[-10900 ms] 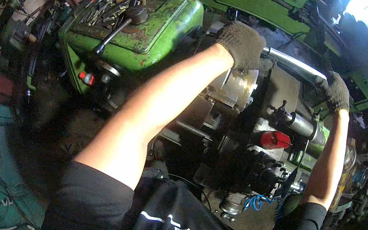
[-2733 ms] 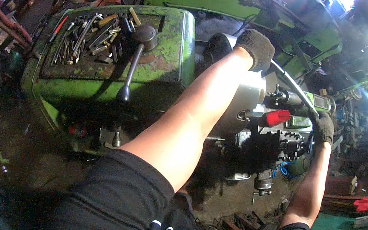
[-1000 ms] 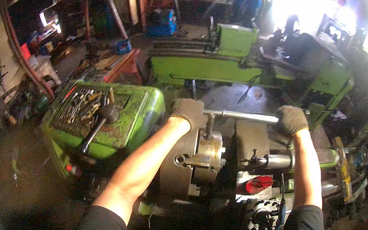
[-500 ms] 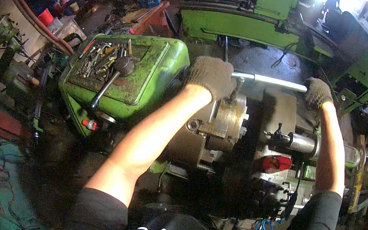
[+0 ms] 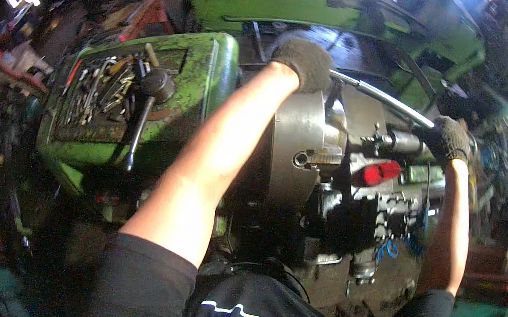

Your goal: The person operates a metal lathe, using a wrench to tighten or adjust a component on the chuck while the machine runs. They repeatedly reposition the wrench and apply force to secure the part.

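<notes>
My left hand [image 5: 303, 65], in a dark knit glove, is closed over the left end of a long silvery metal bar [image 5: 386, 100], above the top of a big round lathe chuck [image 5: 289, 148]. The glove hides that end of the bar and what it joins. Farther right, my right hand [image 5: 452, 139], gloved alike, is wrapped round the bar's other end. From left to right the bar slants down toward me. A square socket [image 5: 301, 159] shows in the chuck's side, and stepped steel jaws [image 5: 336, 131] stand on its right face.
On the left, the green headstock [image 5: 219, 79] carries wrenches and loose tools [image 5: 104, 90], beside a ball-ended lever [image 5: 143, 116]. Right of the chuck are a tailstock quill [image 5: 402, 143], a red object [image 5: 380, 173] and the tool post [image 5: 392, 215]. Another green machine [image 5: 278, 11] stands behind.
My right hand has come nearer to me with its end of the bar, which was almost level. My left hand stays at the chuck's top. The whole view has also shifted and turned.
</notes>
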Demonstrator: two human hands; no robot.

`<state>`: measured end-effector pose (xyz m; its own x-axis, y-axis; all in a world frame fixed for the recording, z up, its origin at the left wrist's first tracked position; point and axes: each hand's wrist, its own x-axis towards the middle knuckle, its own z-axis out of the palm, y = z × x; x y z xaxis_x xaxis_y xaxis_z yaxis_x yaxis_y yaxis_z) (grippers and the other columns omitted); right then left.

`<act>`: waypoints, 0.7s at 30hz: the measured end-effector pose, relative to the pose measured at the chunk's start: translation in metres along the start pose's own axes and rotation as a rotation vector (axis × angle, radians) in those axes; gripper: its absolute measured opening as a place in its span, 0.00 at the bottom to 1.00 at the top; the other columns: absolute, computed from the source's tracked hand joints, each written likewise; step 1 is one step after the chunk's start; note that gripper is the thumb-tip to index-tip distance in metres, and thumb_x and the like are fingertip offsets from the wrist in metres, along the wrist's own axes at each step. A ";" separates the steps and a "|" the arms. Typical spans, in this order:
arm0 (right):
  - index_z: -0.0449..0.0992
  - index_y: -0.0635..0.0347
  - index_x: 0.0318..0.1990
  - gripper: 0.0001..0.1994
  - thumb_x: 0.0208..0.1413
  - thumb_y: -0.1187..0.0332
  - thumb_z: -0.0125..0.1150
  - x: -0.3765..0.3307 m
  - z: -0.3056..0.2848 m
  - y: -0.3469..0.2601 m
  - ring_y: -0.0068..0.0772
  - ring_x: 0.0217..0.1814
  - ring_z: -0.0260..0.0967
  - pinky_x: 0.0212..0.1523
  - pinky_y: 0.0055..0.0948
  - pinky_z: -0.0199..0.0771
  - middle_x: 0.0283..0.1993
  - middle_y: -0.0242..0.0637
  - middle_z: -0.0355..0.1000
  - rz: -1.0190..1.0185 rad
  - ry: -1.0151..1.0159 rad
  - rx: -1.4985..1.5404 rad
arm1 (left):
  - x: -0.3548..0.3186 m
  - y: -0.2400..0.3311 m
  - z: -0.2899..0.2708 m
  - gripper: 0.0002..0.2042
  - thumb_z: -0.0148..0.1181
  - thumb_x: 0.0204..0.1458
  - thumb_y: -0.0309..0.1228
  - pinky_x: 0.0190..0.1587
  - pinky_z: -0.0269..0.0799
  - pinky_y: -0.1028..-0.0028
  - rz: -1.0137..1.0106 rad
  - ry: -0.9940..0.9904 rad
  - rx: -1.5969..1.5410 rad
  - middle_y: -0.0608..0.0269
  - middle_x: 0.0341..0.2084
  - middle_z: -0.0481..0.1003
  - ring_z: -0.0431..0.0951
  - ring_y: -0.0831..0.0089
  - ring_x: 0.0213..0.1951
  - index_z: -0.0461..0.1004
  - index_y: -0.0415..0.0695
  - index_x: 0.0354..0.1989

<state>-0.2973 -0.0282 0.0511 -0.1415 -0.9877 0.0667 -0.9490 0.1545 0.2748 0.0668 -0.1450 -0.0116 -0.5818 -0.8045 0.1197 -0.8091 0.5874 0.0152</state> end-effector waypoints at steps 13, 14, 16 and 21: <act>0.81 0.59 0.46 0.27 0.59 0.42 0.74 -0.182 -0.036 -0.084 0.63 0.45 0.83 0.44 0.55 0.82 0.42 0.54 0.82 0.205 0.004 0.105 | 0.047 -0.029 0.027 0.13 0.59 0.59 0.43 0.49 0.85 0.50 0.320 0.061 0.171 0.53 0.41 0.88 0.89 0.50 0.45 0.89 0.65 0.46; 0.83 0.57 0.46 0.23 0.59 0.46 0.74 -0.163 -0.025 -0.071 0.62 0.46 0.84 0.44 0.54 0.84 0.41 0.53 0.83 0.177 0.073 0.106 | 0.044 -0.029 0.029 0.13 0.59 0.59 0.43 0.49 0.85 0.50 0.243 0.060 0.165 0.53 0.41 0.88 0.89 0.51 0.45 0.88 0.64 0.46; 0.85 0.57 0.45 0.17 0.61 0.52 0.71 -0.132 -0.012 -0.039 0.59 0.45 0.85 0.44 0.54 0.85 0.40 0.52 0.84 0.174 0.095 0.046 | 0.038 -0.001 0.007 0.16 0.60 0.58 0.47 0.52 0.85 0.51 0.119 -0.135 0.183 0.51 0.46 0.87 0.88 0.50 0.49 0.87 0.58 0.50; 0.84 0.57 0.42 0.12 0.59 0.59 0.68 -0.085 0.005 -0.015 0.58 0.45 0.85 0.48 0.53 0.84 0.40 0.52 0.84 -0.055 0.270 0.043 | 0.022 -0.025 0.000 0.38 0.56 0.59 0.72 0.59 0.79 0.53 0.235 -0.153 -0.089 0.41 0.51 0.84 0.85 0.45 0.55 0.84 0.46 0.52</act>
<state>-0.2730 0.0530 0.0365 -0.0147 -0.9513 0.3079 -0.9651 0.0941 0.2446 0.0749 -0.1773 -0.0090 -0.7638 -0.6451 -0.0208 -0.6439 0.7594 0.0930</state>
